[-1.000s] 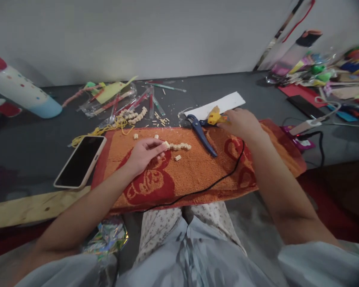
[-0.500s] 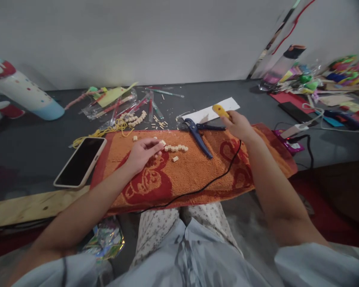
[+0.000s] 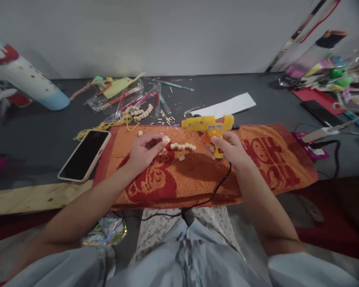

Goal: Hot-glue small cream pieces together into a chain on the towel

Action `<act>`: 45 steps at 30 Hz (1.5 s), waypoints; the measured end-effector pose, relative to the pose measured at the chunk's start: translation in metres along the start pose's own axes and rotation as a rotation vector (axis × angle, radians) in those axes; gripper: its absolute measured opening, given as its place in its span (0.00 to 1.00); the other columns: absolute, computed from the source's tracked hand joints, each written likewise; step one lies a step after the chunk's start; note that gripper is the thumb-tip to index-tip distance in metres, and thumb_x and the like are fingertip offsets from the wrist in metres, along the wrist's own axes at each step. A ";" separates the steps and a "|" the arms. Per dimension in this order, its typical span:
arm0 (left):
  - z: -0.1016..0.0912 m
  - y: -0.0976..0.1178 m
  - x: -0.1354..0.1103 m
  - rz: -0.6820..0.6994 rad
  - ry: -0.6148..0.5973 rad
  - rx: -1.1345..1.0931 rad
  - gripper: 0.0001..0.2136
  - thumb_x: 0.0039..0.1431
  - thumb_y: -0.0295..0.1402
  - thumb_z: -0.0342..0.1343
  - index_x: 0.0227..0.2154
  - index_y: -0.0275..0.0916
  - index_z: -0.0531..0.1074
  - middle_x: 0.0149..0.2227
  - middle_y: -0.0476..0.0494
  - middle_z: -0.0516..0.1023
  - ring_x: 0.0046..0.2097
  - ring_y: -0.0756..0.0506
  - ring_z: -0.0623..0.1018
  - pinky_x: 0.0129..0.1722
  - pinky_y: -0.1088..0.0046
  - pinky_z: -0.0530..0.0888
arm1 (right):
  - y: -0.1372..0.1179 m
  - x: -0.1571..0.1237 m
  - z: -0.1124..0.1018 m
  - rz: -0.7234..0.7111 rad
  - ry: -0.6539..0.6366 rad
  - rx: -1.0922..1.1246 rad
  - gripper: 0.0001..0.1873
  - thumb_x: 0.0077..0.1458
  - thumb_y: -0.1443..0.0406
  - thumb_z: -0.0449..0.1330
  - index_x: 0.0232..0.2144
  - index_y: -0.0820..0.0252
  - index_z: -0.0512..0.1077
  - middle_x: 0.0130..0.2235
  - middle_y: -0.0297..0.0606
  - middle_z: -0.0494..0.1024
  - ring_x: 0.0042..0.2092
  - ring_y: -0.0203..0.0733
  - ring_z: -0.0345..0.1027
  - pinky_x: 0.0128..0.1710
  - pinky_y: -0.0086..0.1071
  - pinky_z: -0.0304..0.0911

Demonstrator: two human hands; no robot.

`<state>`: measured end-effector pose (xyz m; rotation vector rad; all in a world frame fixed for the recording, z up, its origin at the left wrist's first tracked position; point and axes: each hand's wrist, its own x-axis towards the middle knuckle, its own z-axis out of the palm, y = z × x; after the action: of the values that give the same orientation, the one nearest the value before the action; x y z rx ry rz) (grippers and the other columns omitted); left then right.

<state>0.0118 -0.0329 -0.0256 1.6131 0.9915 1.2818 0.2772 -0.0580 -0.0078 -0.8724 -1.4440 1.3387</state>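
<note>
My right hand [image 3: 227,148] is wrapped round the handle of a yellow hot glue gun [image 3: 208,123], whose nozzle points left. Between thumb and fingertips, my left hand [image 3: 146,149] pinches a small pale wooden piece [image 3: 165,139]. Just right of it a row of joined pale pieces [image 3: 183,147] lies on the orange and red towel [image 3: 209,175]. One loose piece [image 3: 182,158] rests below that row, and another pale piece [image 3: 140,133] sits beyond my left hand. The glue gun mostly covers the blue-handled cutter behind it.
A phone [image 3: 85,155] lies left of the towel beside yellow string [image 3: 107,126]. Behind are small wooden sticks [image 3: 166,118], a white strip [image 3: 224,107] and plastic packets [image 3: 116,95]. The black cord [image 3: 218,189] crosses the towel. A bottle [image 3: 38,81] stands at left.
My right hand has brought the glue gun from above the white strip down and left, turning it sideways over the towel. My left hand keeps its pinch. The view has shifted slightly.
</note>
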 end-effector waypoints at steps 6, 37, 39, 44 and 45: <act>-0.003 -0.001 -0.002 0.108 0.016 0.136 0.09 0.58 0.40 0.63 0.34 0.39 0.77 0.31 0.48 0.79 0.24 0.53 0.75 0.24 0.75 0.73 | -0.001 -0.006 0.003 -0.005 -0.100 -0.089 0.26 0.58 0.44 0.61 0.23 0.58 0.67 0.20 0.31 0.68 0.19 0.31 0.60 0.17 0.26 0.53; 0.000 0.012 -0.005 -0.072 0.056 0.113 0.11 0.50 0.42 0.66 0.30 0.41 0.78 0.30 0.48 0.80 0.26 0.51 0.76 0.25 0.74 0.74 | -0.001 -0.014 0.000 0.041 -0.092 -0.245 0.28 0.58 0.41 0.60 0.22 0.58 0.70 0.20 0.31 0.67 0.21 0.31 0.56 0.19 0.27 0.50; 0.000 0.012 -0.005 -0.073 0.052 0.154 0.10 0.50 0.42 0.66 0.29 0.41 0.78 0.31 0.47 0.80 0.29 0.49 0.77 0.28 0.73 0.75 | -0.001 -0.013 0.001 0.037 -0.099 -0.232 0.28 0.58 0.41 0.60 0.23 0.58 0.70 0.21 0.32 0.67 0.21 0.32 0.56 0.19 0.28 0.51; 0.000 0.013 -0.005 -0.081 0.075 0.128 0.09 0.49 0.41 0.66 0.29 0.42 0.78 0.31 0.47 0.80 0.29 0.50 0.77 0.28 0.73 0.75 | -0.003 -0.012 0.003 0.015 -0.095 -0.239 0.26 0.58 0.43 0.60 0.24 0.57 0.70 0.21 0.31 0.67 0.21 0.31 0.56 0.20 0.27 0.52; 0.001 0.013 -0.005 -0.093 0.074 0.124 0.09 0.49 0.41 0.66 0.29 0.42 0.78 0.31 0.47 0.80 0.29 0.50 0.77 0.27 0.73 0.74 | -0.003 -0.012 0.002 0.024 -0.094 -0.239 0.27 0.58 0.42 0.60 0.23 0.57 0.70 0.21 0.31 0.67 0.21 0.31 0.55 0.20 0.28 0.52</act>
<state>0.0125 -0.0422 -0.0156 1.6018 1.1981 1.2449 0.2788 -0.0707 -0.0066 -0.9942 -1.6972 1.2557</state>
